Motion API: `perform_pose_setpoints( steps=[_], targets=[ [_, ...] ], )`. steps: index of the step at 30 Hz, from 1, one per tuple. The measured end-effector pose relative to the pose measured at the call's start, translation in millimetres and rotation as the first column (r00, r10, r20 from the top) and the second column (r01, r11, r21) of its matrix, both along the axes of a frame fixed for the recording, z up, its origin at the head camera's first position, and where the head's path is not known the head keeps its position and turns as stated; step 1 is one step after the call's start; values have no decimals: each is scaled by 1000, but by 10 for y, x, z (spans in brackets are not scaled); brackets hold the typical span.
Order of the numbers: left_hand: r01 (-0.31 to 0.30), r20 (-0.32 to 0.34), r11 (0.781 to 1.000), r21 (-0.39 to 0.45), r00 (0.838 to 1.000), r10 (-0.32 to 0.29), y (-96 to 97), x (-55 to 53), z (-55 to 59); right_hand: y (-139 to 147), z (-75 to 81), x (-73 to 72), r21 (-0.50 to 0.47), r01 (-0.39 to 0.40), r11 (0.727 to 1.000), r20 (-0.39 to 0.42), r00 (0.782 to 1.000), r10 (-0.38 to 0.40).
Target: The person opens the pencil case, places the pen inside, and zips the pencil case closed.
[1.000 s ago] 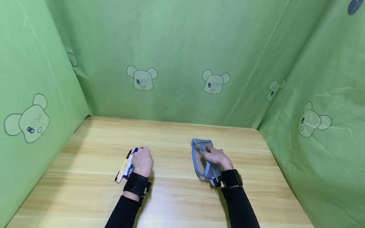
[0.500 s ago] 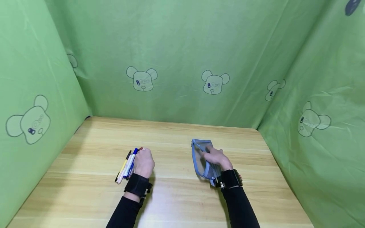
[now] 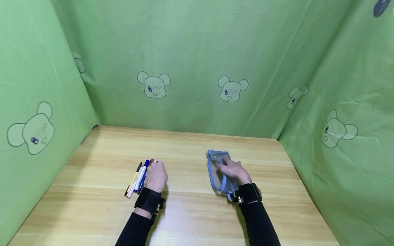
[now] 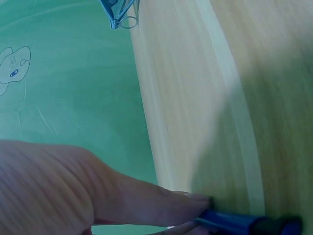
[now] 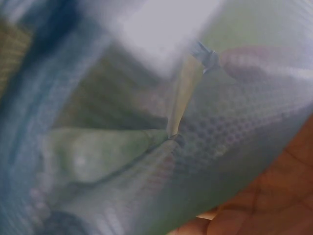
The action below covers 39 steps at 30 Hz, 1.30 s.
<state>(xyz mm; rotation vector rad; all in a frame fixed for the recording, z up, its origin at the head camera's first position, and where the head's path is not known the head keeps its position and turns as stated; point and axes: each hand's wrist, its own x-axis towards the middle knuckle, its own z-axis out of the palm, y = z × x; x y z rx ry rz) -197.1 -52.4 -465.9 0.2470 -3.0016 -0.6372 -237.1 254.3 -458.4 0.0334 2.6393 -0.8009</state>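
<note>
My left hand (image 3: 156,176) is bent over the right side of a row of pens on the table. Thumb and fingers pinch a blue pen (image 4: 230,222) with a dark end in the left wrist view; the rest of it is hidden by the hand. Beside the hand lie a yellow-and-black pen (image 3: 134,178), a white marker with a blue cap (image 3: 140,177) and a red pen (image 3: 151,162), partly covered. My right hand (image 3: 234,169) grips a blue-trimmed mesh pencil case (image 3: 223,182), its thumb over the near side. Close-up mesh (image 5: 215,132) fills the right wrist view.
The wooden table (image 3: 187,212) runs back to a green curtain (image 3: 191,112) printed with bear heads, which also stands along both sides. Between the pens and the pencil case lies a stretch of bare wood.
My left hand has shifted slightly right and nearer to me, showing more of the pens, including the red one. The right hand and pencil case stay in place.
</note>
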Motion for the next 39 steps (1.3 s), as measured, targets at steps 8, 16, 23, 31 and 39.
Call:
perform_pose_setpoints(
  steps=[8, 16, 23, 31, 39],
  targets=[
    [41, -64, 999, 12, 997, -40, 22, -9, 12, 12, 15, -3, -14, 17, 1000, 3, 1000, -17],
    [114, -53, 976, 184, 993, -106, 153, 16, 126, 29, -17, 7, -7, 8, 1000, 0, 1000, -8],
    [224, -90, 923, 314, 974, -205, 303, 3, 153, 19, -18, 3, -26, 24, 999, 15, 1000, -23],
    [211, -6, 928, 308, 975, -220, 474, -28, 131, 15, -22, 7, -11, 12, 1000, -7, 1000, -12],
    [232, 0, 916, 329, 969, -245, 648, -32, 124, 17, -39, 10, -30, 27, 999, 2, 1000, -27]
  ],
)
